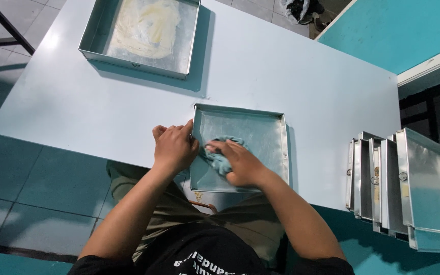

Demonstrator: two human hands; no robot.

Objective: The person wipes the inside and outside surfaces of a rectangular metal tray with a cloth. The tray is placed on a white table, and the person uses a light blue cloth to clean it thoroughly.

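Left hand (174, 147): centre of frame, fingers curled in a closed grip, knuckles up.
Right hand (238, 163): just right of it, palm down, fingers pointing left.
Forearms: bare, rising from the lower edge, converging.
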